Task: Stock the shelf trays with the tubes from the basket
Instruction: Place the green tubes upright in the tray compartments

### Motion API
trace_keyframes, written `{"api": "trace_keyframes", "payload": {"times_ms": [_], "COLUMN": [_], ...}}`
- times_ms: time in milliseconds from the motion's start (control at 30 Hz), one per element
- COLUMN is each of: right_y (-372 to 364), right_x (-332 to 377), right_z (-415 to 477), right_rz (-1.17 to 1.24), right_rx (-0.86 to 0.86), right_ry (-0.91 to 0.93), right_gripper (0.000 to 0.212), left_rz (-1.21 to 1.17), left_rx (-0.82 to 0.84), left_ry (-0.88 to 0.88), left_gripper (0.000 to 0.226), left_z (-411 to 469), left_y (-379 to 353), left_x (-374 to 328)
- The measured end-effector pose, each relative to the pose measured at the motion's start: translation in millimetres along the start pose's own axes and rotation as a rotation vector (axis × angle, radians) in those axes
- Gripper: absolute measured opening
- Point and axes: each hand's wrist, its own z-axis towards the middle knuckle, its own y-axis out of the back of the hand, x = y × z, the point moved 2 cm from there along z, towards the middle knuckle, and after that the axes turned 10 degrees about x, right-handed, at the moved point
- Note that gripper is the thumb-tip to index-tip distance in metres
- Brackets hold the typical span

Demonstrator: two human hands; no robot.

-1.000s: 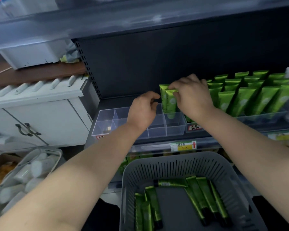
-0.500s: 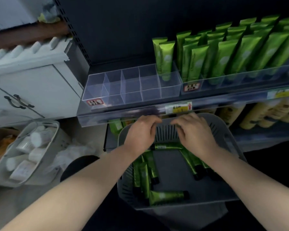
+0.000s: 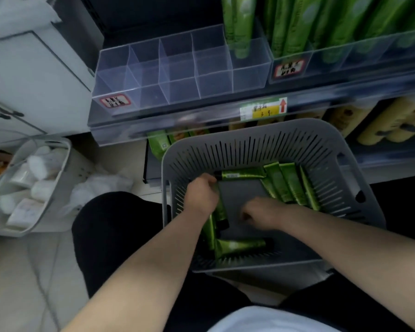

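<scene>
The tubes [image 3: 288,185] are slim and glossy green with black caps and a small pale label. Most lie loose on the floor of the grey slotted basket [image 3: 249,130] at lower centre. One lies crosswise along the far wall, four lean side by side at the right, and a few are piled at the left with one crosswise at the near wall. Two more stand upright in the rightmost compartment of the clear divided tray [image 3: 177,68] at upper centre. A second tray [image 3: 345,58] at upper right is packed with standing tubes.

Both forearms come in from the bottom of the frame and reach into the basket. The left hand [image 3: 201,195] is knuckles up at the basket's left side, its fingers curled down over the pile there. A tube sticks out from under it, but whether the fingers close round it I cannot tell. The right hand [image 3: 261,214] is low over the bare middle of the floor, palm down and fingers bent. It is blurred, so its grip cannot be told.

A yellow price tag [image 3: 261,111] sits on the shelf edge above the basket. A white bin [image 3: 58,164] of pale items stands at the left.
</scene>
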Motion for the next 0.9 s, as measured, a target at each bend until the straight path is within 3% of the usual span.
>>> {"api": "trace_keyframes", "payload": {"times_ms": [200,300,400,600,733,900], "right_y": [-28,-36,-36,-3,17,19], "right_x": [24,28,26,9,-2,-4], "right_z": [29,33,33,8,-8,-18], "right_rz": [-0.013,-0.015,-0.030,0.118,0.218,0.283], "right_rx": [0.314,0.330,0.315,0.082,-0.110,-0.246], "right_ry": [0.099,0.151,0.156,0.043,0.024,0.024], "right_gripper": [0.039,0.051,0.046,0.035,0.018,0.011], "left_rz": [0.041,0.053,0.063,0.244,0.565,0.652], "left_rx": [-0.027,-0.040,-0.048,0.012,0.167,0.255], "left_ry": [0.020,0.017,0.024,0.041,0.082,0.115], "left_gripper": [0.032,0.033,0.036,0.054,0.044,0.042], "left_z": [0,2,4,8,11,9], "left_y": [1,1,1,-6,-18,-21], "left_x": [7,7,6,8,16,22]}}
